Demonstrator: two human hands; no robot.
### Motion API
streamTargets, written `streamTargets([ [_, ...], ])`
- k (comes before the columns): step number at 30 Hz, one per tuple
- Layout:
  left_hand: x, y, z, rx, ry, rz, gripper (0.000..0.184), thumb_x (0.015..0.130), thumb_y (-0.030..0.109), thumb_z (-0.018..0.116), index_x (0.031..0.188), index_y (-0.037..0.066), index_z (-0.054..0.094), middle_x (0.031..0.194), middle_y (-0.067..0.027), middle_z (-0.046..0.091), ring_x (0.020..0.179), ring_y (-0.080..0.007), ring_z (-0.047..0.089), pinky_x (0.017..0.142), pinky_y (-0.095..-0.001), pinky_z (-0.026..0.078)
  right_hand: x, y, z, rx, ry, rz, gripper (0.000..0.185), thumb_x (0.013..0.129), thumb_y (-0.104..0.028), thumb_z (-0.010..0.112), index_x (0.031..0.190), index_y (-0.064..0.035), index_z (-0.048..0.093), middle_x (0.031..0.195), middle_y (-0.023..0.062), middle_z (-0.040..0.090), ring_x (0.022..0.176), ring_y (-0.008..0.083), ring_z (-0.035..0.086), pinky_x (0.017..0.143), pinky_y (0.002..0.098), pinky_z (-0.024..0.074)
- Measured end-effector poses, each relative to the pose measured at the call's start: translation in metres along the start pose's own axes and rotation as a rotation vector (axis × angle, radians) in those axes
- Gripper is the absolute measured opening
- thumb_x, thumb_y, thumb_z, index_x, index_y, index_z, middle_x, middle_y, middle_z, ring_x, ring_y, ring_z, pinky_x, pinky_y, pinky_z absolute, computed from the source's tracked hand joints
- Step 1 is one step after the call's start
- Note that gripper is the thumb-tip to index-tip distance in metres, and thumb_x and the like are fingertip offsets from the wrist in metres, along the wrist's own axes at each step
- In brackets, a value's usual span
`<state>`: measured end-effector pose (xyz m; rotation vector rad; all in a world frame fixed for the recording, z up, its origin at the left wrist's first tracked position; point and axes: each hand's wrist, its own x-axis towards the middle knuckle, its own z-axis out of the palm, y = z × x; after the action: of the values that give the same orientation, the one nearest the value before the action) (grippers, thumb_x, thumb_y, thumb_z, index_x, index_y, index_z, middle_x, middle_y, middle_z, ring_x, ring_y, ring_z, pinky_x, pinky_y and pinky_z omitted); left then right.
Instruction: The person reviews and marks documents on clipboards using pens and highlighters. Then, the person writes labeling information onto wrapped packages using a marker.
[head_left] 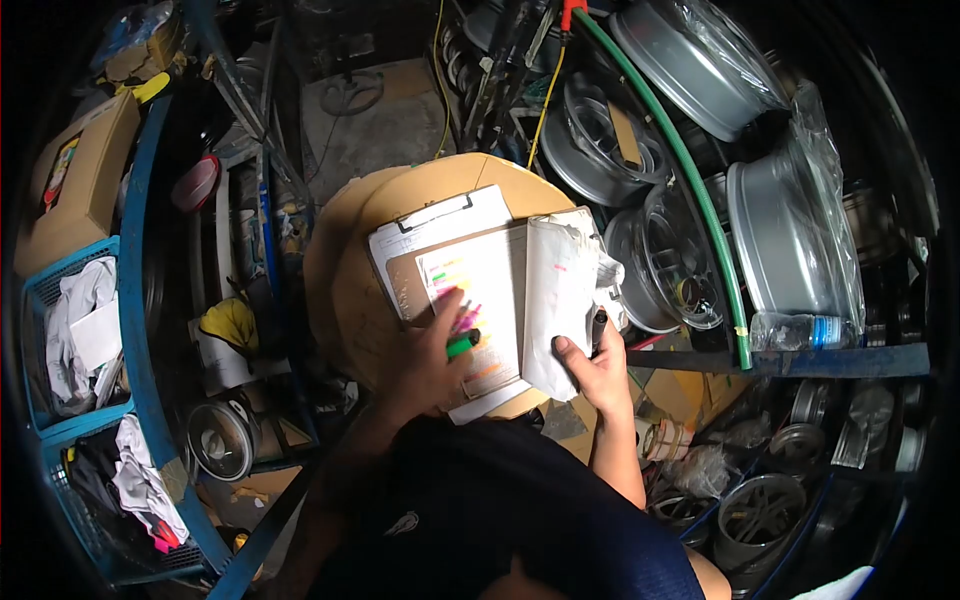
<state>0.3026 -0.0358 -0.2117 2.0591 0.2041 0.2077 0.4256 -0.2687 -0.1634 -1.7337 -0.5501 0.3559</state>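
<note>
Dark cloth (470, 510), right hand (592, 372) gripping creased paper (552, 290)

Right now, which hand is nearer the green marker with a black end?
The left hand: it holds the marker above the colour-marked sheet. The right hand is farther off, to its right, gripping white papers.

A green-and-black marker (464, 343) tilts over a white sheet (497, 290) streaked with highlighter; creased white papers (552, 290) lie folded back toward the round cardboard's (500, 175) right edge.
</note>
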Motion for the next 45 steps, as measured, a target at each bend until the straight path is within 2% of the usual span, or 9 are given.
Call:
streamTargets([
  [2,0.001,-0.005,-0.008,0.114,-0.004,-0.158,0.075,0.088,0.018,0.073,0.155,0.005,0.041,0.127,-0.0271,0.068,0.104,-0.0450,0.070,0.092,-0.0501,0.056,0.002,0.007,0.005,0.110,0.010,0.065,0.043,0.093,-0.002,0.069,0.134,0.0027,0.058,0.115,0.0052,0.069,0.106,0.0131,0.062,0.096,0.0296,0.0482],
  [12,0.006,0.001,-0.017,0.222,-0.058,-0.231,0.081,0.085,0.019,0.078,0.154,0.002,0.038,0.142,-0.0261,0.059,0.106,-0.0452,0.070,0.092,-0.0506,0.058,0.008,0.052,0.013,0.168,-0.017,0.195,0.037,0.096,-0.008,0.073,0.130,0.0017,0.061,0.115,0.0039,0.070,0.104,0.0108,0.063,0.094,0.0288,0.0501],
  [18,0.000,-0.015,-0.012,0.165,-0.014,-0.145,0.081,0.085,0.018,0.077,0.155,0.006,0.040,0.140,-0.0248,0.061,0.104,-0.0429,0.071,0.090,-0.0487,0.059,0.010,0.045,0.020,-0.019,-0.040,0.201,0.017,0.096,-0.008,0.072,0.109,0.0002,0.064,0.084,-0.0059,0.058,0.077,0.0052,0.049,0.070,0.0245,0.0438],
  [27,0.004,-0.002,-0.021,0.276,-0.095,-0.269,0.078,0.085,0.024,0.076,0.155,0.010,0.044,0.130,-0.0213,0.069,0.094,-0.0406,0.074,0.084,-0.0486,0.060,0.014,0.052,0.018,-0.129,-0.058,0.194,0.018,0.096,-0.012,0.073,0.102,-0.0008,0.060,0.076,-0.0053,0.052,0.072,0.0056,0.044,0.065,0.0254,0.0405],
  [33,0.002,-0.033,-0.004,0.168,0.122,-0.058,0.074,0.085,0.028,0.076,0.152,0.013,0.049,0.109,-0.0202,0.075,0.087,-0.0388,0.075,0.080,-0.0479,0.060,0.016,0.042,0.017,-0.121,-0.110,0.208,0.024,0.096,-0.012,0.072,0.114,0.0010,0.062,0.084,-0.0027,0.059,0.079,0.0066,0.050,0.072,0.0258,0.0453],
  [35,0.001,-0.029,-0.007,0.188,0.104,-0.103,0.072,0.085,0.030,0.076,0.151,0.015,0.051,0.099,-0.0196,0.076,0.083,-0.0385,0.075,0.078,-0.0477,0.060,0.016,0.039,0.018,-0.130,-0.115,0.182,0.027,0.096,-0.011,0.072,0.117,0.0013,0.061,0.086,-0.0011,0.061,0.081,0.0074,0.052,0.075,0.0266,0.0468],
  [41,0.002,-0.019,-0.015,0.231,0.075,-0.151,0.067,0.086,0.033,0.074,0.149,0.018,0.055,0.083,-0.0178,0.075,0.075,-0.0371,0.074,0.073,-0.0475,0.060,0.011,0.050,0.015,-0.116,-0.131,0.224,0.020,0.094,-0.010,0.074,0.107,0.0019,0.065,0.088,0.0025,0.064,0.082,0.0094,0.054,0.073,0.0285,0.0455],
  [44,0.001,-0.022,-0.014,0.232,0.087,-0.131,0.066,0.087,0.033,0.074,0.148,0.018,0.055,0.081,-0.0176,0.074,0.074,-0.0367,0.074,0.072,-0.0474,0.059,0.009,0.067,0.013,-0.178,-0.099,-0.048,0.017,0.093,-0.010,0.076,0.101,0.0012,0.067,0.091,0.0009,0.063,0.083,0.0085,0.053,0.074,0.0273,0.0440],
  [45,0.002,-0.022,-0.014,0.231,0.091,-0.125,0.066,0.087,0.033,0.074,0.148,0.018,0.055,0.082,-0.0177,0.074,0.075,-0.0367,0.074,0.072,-0.0473,0.059,0.006,0.070,0.013,-0.122,-0.107,-0.007,0.017,0.093,-0.010,0.075,0.102,0.0010,0.066,0.093,0.0004,0.063,0.085,0.0085,0.053,0.075,0.0273,0.0440],
])
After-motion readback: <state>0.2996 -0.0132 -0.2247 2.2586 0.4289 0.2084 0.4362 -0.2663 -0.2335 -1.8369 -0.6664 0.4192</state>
